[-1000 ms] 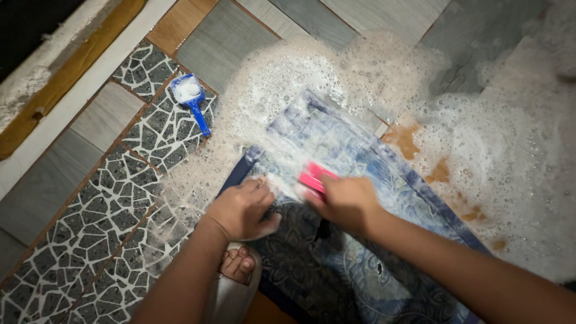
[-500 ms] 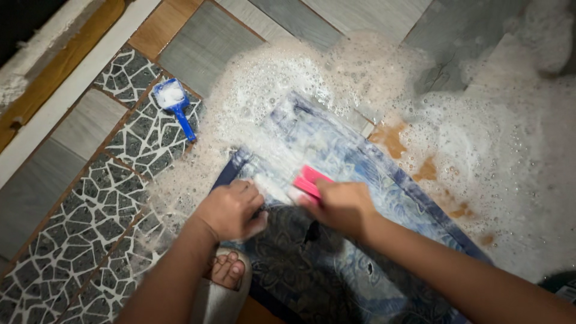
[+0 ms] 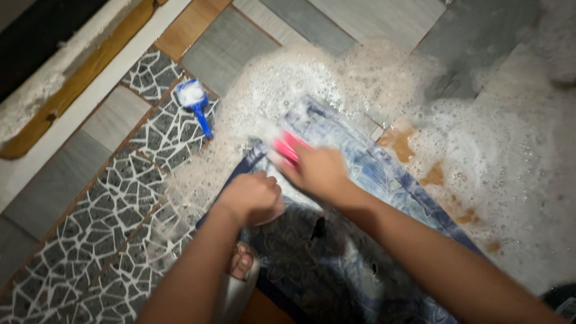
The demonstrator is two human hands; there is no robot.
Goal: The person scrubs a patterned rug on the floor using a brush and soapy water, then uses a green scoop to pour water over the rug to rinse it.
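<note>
A blue patterned cloth point(image 3: 336, 258) lies spread on a tiled floor, its far end covered in white soap foam point(image 3: 288, 84). My right hand point(image 3: 318, 171) grips a pink scrub brush point(image 3: 287, 147) and presses it on the cloth's soapy far-left corner; both are motion-blurred. My left hand point(image 3: 252, 197) is closed into a fist on the cloth's left edge, just beside and below the brush, pinning the fabric down.
A small blue scoop point(image 3: 195, 101) holding white powder lies on the mosaic tiles to the upper left. Thick foam point(image 3: 510, 180) spreads across the floor to the right, with brown patches showing. My toes in a grey sandal point(image 3: 240, 264) sit at the cloth's near-left edge.
My right hand has pushed the pink brush up and to the left, toward the cloth's far corner. My left hand has stayed clenched on the cloth's edge.
</note>
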